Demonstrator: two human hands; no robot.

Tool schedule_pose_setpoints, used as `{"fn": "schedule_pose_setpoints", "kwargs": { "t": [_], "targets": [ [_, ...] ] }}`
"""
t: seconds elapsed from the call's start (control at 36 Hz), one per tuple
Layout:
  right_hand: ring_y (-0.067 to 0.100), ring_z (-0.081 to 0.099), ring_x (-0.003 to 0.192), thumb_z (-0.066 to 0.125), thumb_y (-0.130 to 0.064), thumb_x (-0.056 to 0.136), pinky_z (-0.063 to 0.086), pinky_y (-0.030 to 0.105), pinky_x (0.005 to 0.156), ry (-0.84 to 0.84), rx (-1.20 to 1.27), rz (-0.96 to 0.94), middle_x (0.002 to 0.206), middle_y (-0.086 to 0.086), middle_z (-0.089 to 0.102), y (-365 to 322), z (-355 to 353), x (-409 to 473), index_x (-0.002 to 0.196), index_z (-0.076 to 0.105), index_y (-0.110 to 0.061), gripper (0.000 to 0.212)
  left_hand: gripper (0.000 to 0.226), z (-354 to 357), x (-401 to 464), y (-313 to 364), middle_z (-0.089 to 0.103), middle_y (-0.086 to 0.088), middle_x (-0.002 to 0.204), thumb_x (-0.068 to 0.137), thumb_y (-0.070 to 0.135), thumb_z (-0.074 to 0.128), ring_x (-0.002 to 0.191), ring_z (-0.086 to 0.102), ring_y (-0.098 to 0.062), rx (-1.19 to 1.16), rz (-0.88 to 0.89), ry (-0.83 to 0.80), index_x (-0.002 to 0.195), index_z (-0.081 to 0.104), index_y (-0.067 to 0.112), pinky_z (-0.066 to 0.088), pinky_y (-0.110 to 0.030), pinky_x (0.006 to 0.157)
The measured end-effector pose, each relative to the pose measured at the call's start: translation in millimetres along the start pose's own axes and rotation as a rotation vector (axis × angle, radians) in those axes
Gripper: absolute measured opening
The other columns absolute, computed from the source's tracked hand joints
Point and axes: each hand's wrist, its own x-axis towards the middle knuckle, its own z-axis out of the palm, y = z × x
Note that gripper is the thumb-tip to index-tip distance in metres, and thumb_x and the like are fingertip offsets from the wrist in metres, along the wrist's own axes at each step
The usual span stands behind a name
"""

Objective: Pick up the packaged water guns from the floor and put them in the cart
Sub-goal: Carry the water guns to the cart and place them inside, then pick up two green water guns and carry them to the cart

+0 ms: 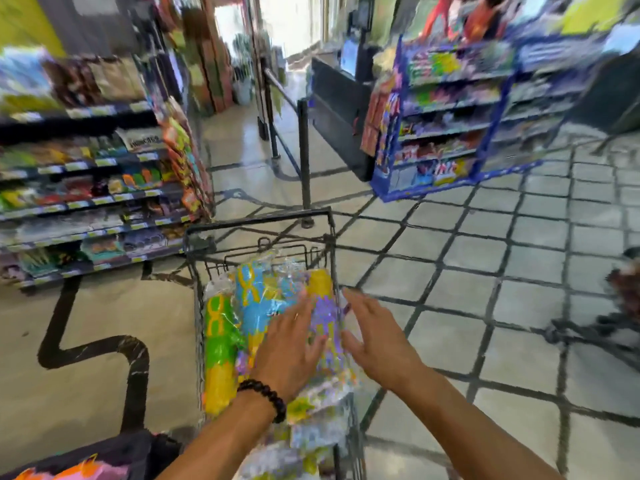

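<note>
A: Where are the bright foam water guns in clear plastic packaging [242, 317]?
B: Piled in the black wire shopping cart [259, 220] at six o'clock.
A: And the hands?
B: Left hand [291, 344] lies flat on the packs, fingers straight. Right hand [374, 337], fingers spread, hovers at the pile's three o'clock edge, gripping nothing.

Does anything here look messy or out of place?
Slightly. The packaged water guns lie heaped crookedly in the cart, with loose wrap bulging over its right rim. Both hands rest open on the pile. Nothing looks spilled or broken.
</note>
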Motion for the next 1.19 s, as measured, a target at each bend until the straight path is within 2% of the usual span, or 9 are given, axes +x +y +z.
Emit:
{"fn": "schedule_pose_setpoints", "kwargs": {
  "t": [0.11, 0.17, 0.28, 0.42, 0.53, 0.61, 0.78, 0.94, 1.19],
  "targets": [
    [0.021, 0.036, 0.14, 0.054, -0.047, 0.098, 0.04, 0.035, 0.11, 0.138, -0.039, 0.086, 0.158, -0.008, 0.028, 48, -79, -75, 0.16, 0.018, -0.034, 0.073, 0.062, 14, 10, 107, 0.053, -0.007, 0.146, 0.095, 0.051, 0.045, 0.134, 0.043, -0.025, 0.003, 0.155, 0.032, 0.15, 0.042, 0.022, 0.038, -0.042, 0.111],
    [0.022, 0.043, 0.136, 0.054, -0.048, 0.097, 0.044, 0.037, 0.107, 0.214, -0.039, 0.141, 0.158, -0.009, 0.03, 77, -116, -121, 0.159, 0.019, -0.037, 0.072, 0.06, 26, 9, 162, 0.049, -0.004, 0.149, 0.097, 0.05, 0.047, 0.136, 0.044, -0.024, -0.008, 0.244, 0.019, 0.152, 0.039, 0.026, 0.038, -0.042, 0.113],
    [0.018, 0.031, 0.146, 0.051, -0.048, 0.101, 0.037, 0.037, 0.116, 0.356, -0.077, 0.284, 0.164, -0.007, 0.025, 137, -182, -231, 0.16, 0.014, -0.039, 0.07, 0.06, 63, -3, 273, 0.039, 0.007, 0.154, 0.101, 0.051, 0.046, 0.135, 0.042, -0.02, 0.019, 0.44, -0.038, 0.155, 0.027, 0.038, 0.035, -0.038, 0.113],
    [0.021, 0.026, 0.149, 0.05, -0.044, 0.102, 0.029, 0.038, 0.119, 0.469, -0.102, 0.528, 0.165, -0.004, 0.024, 211, -237, -374, 0.161, 0.014, -0.033, 0.07, 0.057, 120, -40, 420, 0.044, -0.006, 0.152, 0.099, 0.044, 0.056, 0.136, 0.042, -0.027, 0.035, 0.678, -0.117, 0.152, 0.038, 0.03, 0.038, -0.044, 0.113],
    [0.025, 0.028, 0.149, 0.048, -0.048, 0.102, 0.04, 0.042, 0.114, 0.57, -0.095, 0.752, 0.165, -0.004, 0.024, 253, -256, -490, 0.16, 0.015, -0.034, 0.068, 0.057, 169, -81, 523, 0.027, 0.0, 0.161, 0.102, 0.05, 0.043, 0.143, 0.032, -0.025, 0.111, 0.824, -0.258, 0.156, 0.028, 0.035, 0.029, -0.041, 0.118],
    [0.024, 0.029, 0.147, 0.048, -0.042, 0.103, 0.04, 0.039, 0.113, 0.626, -0.087, 0.892, 0.163, -0.003, 0.024, 269, -267, -571, 0.16, 0.021, -0.028, 0.065, 0.059, 203, -111, 588, 0.027, -0.001, 0.16, 0.101, 0.058, 0.033, 0.136, 0.039, -0.028, 0.154, 0.995, -0.317, 0.155, 0.03, 0.034, 0.035, -0.041, 0.114],
    [0.023, 0.041, 0.134, 0.05, -0.04, 0.099, 0.046, 0.04, 0.102, 0.816, -0.018, 1.159, 0.154, -0.007, 0.032, 288, -265, -706, 0.151, 0.025, -0.039, 0.058, 0.057, 261, -177, 698, 0.025, 0.0, 0.163, 0.102, 0.054, 0.042, 0.144, 0.033, -0.029, 0.152, 1.239, -0.465, 0.155, 0.032, 0.036, 0.04, -0.044, 0.114],
    [0.02, 0.024, 0.151, 0.05, -0.043, 0.102, 0.027, 0.033, 0.121, 0.886, -0.002, 1.378, 0.164, -0.004, 0.026, 309, -248, -801, 0.16, 0.022, -0.028, 0.066, 0.053, 322, -238, 784, 0.035, 0.0, 0.158, 0.1, 0.051, 0.048, 0.138, 0.04, -0.026, 0.096, 1.459, -0.564, 0.149, 0.039, 0.033, 0.04, -0.04, 0.112],
    [0.023, 0.04, 0.138, 0.054, -0.041, 0.097, 0.044, 0.038, 0.106, 0.97, -0.001, 1.591, 0.157, -0.008, 0.031, 354, -268, -862, 0.155, 0.027, -0.037, 0.065, 0.057, 410, -265, 877, 0.031, 0.004, 0.156, 0.097, 0.062, 0.035, 0.126, 0.05, -0.026, 0.014, 1.636, -0.738, 0.15, 0.034, 0.04, 0.05, -0.04, 0.1]
  ]
}}
